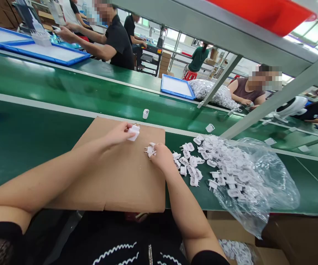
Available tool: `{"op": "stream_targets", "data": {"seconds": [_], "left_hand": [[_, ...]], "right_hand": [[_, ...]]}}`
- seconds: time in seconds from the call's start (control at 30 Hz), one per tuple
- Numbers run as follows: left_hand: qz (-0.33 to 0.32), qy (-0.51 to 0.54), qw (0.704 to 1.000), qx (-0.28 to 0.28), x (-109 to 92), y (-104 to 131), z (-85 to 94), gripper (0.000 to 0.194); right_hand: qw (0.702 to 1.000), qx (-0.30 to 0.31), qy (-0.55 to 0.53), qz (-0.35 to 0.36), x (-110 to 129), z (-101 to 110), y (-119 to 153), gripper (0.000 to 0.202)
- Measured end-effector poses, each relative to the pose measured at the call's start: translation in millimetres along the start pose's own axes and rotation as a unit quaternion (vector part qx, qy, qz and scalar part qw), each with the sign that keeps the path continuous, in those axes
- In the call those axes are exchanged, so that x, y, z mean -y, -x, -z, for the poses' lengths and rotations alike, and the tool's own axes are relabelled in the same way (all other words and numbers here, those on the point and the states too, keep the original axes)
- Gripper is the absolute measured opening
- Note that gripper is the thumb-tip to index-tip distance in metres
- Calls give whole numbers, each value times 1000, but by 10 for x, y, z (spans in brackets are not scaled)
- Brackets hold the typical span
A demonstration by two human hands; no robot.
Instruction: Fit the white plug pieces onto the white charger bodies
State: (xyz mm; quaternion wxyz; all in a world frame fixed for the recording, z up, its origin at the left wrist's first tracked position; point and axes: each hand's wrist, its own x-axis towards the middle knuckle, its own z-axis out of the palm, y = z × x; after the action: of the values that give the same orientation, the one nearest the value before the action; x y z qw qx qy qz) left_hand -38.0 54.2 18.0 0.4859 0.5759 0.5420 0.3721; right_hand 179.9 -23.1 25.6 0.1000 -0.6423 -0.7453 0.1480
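Observation:
Above a flat sheet of brown cardboard [125, 176], my left hand [117, 134] pinches a white plug charger [133, 132], its two pins pointing up and away. My right hand [161, 156] is closed round a white plug part [150, 150] with pins pointing left; the fingers hide some of it, and I cannot tell whether there is more than one piece. The two hands are apart. To the right of my right hand, several loose white plug parts [191, 161] lie on the green bench, beside a larger heap of them [230, 165] on a clear plastic bag [280, 176].
Beyond the cardboard runs a green conveyor belt [106, 95] carrying a white charger casing [146, 113] and another [210, 128]. Blue-rimmed trays [73, 59] stand across it. A slanting metal post [275, 88] rises at right. Several people sit opposite.

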Motion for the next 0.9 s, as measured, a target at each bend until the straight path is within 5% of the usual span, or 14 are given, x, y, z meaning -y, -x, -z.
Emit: {"op": "stream_targets", "data": {"seconds": [0.13,0.27,0.43,0.53,0.63,0.73,0.83,0.9], "left_hand": [[-29,-132,986,-99,-186,-597,167,38],[-35,-182,961,-208,-162,-1097,287,32],[-19,-193,946,-259,-19,-1189,350,42],[-102,-269,902,-322,-2,-1095,297,60],[-225,-386,871,-204,-38,-1105,226,64],[-194,-425,884,-19,-89,-1254,190,65],[-153,-430,890,10,-152,-1400,193,52],[-149,-437,887,-7,-201,-1436,206,42]], "right_hand": [[1000,9,-23,-6,-54,2,6,45],[984,-56,-165,-26,-59,-39,-37,45],[968,-62,-235,-56,-90,-97,-106,23],[985,-44,-162,-44,-87,-104,-110,18],[995,-30,-89,-27,-47,-87,-92,28],[999,-29,-37,-17,9,-76,-69,30],[999,-36,-25,-18,43,-91,-62,28],[992,-54,-111,-34,36,-98,-79,22]]}}
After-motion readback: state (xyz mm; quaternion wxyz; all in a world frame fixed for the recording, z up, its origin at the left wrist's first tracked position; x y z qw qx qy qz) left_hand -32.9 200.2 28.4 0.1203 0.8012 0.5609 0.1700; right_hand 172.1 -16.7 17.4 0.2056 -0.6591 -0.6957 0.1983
